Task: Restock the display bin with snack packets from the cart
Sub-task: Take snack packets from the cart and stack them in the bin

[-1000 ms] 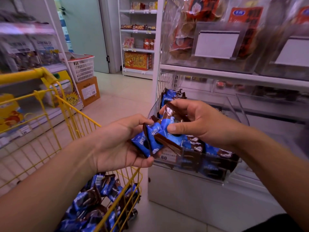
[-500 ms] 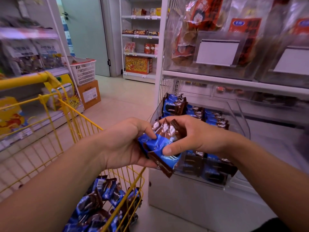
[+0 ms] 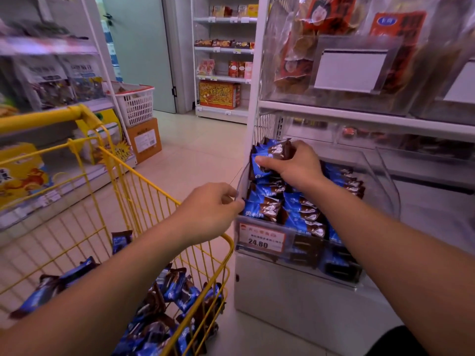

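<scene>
My right hand (image 3: 295, 165) grips a bunch of blue and brown snack packets (image 3: 273, 153) and holds them over the back left corner of the clear display bin (image 3: 385, 181). Rows of the same packets (image 3: 288, 209) fill the bin's left side. My left hand (image 3: 209, 214) is empty, its fingers loosely curled beside the bin's left wall, just above the cart's rim. The yellow wire cart (image 3: 144, 186) at lower left holds several more packets (image 3: 177, 289) on its bottom.
A price tag reading 24.80 (image 3: 262, 238) sits on the bin's front. Clear bins of red snack bags (image 3: 334, 47) hang above. A white basket (image 3: 135, 104) on a cardboard box (image 3: 144, 140) stands across the aisle, with shelves (image 3: 223, 65) at the far end.
My right hand took the bunch of packets from my left hand and carried it up and right into the bin. My left hand let go and now sits by the bin's wall.
</scene>
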Motion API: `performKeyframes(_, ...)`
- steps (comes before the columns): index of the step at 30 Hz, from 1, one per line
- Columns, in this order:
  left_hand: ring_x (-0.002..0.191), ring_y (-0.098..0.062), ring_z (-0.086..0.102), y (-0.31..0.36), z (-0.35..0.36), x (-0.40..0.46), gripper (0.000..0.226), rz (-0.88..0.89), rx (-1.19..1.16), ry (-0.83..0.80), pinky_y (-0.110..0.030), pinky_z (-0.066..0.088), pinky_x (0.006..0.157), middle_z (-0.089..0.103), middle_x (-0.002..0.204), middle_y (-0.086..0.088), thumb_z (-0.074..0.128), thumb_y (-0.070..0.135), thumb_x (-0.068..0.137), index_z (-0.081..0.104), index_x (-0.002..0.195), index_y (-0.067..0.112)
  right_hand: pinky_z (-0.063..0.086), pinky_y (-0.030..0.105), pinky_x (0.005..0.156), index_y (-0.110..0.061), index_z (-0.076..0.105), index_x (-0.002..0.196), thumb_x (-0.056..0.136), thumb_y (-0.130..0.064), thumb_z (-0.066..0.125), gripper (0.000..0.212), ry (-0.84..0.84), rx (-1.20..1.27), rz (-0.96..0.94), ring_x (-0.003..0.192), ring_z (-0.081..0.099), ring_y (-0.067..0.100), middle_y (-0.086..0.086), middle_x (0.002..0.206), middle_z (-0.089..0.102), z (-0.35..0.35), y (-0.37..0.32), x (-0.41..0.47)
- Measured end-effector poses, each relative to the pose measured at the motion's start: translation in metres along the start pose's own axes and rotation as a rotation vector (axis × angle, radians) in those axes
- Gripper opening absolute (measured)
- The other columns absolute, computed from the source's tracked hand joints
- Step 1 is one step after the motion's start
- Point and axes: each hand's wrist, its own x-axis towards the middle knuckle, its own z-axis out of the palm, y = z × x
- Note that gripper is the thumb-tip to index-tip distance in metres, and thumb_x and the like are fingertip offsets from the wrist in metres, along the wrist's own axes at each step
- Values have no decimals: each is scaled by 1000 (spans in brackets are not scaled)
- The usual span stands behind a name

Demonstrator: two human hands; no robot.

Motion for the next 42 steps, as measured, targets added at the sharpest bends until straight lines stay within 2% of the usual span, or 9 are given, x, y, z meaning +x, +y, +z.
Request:
performKeyframes(2,80,3,55,-1,3,2,38,10,21,-16,-6,41,44,55,90,22,56,37,98,53,134,26,57,38,77,-22,53,118,54,-74,83,87,60,-317,-170,92,66,20,-1,103,69,3,2,-2)
performKeyframes(6,82,0,55,-3,3,1,39,17,8,-36,-8,42,44,53,91,21,57,38,98,52,134,26,47,46,100,-25,46,145,64,-88,62,104,4,-817,-342,129,47,31,8,142,51,-2,5,5)
performKeyframes(12,87,4,55,-1,-28,-8,26,127,99,71,-11,42,64,64,102,13,59,45,95,65,114,29,16,56,122,-26,26,158,80,-89,16,101,-295,-947,-347,155,1,26,-2,169,5,-16,3,8)
performKeyframes(17,86,-20,66,-23,-79,-20,21,146,166,303,-38,54,82,71,88,-3,60,33,96,71,91,16,36,54,111,-5,48,141,90,-71,42,84,40,-837,-479,134,38,43,24,147,41,-14,-28,-19)
performKeyframes(20,83,-25,64,-54,-112,-35,32,26,464,286,-38,53,76,70,83,-9,58,34,97,71,82,10,44,45,95,-10,63,119,93,-59,50,57,111,-643,-782,111,52,35,17,121,59,1,-64,-76)
performKeyframes(24,82,-22,70,-99,-147,-59,31,-409,741,-122,-34,56,72,74,86,-6,56,34,98,74,91,10,48,30,75,-34,60,122,82,-68,58,53,-695,-579,-954,89,59,8,-12,106,64,63,-114,-152)
performKeyframes(28,81,-17,72,-126,-161,-74,27,-634,690,-292,-32,57,67,74,87,-3,51,28,101,71,98,10,44,42,102,-29,14,159,76,-59,79,110,-1369,-1145,-727,138,43,24,-2,161,31,180,-113,-161)
performKeyframes(36,93,-17,68,-143,-170,-89,31,-602,800,-322,-35,55,86,73,100,-1,48,34,101,70,109,13,31,65,113,-49,-23,151,57,-39,97,153,-1486,-1307,-842,153,2,40,1,166,-23,297,-68,-157)
performKeyframes(42,99,-19,66,-140,-166,-84,41,-546,755,-327,-36,51,87,72,103,-2,46,46,101,68,113,13,47,46,88,-35,4,157,60,-41,95,133,-1404,-1303,-1043,134,42,38,12,155,29,310,-71,-160)
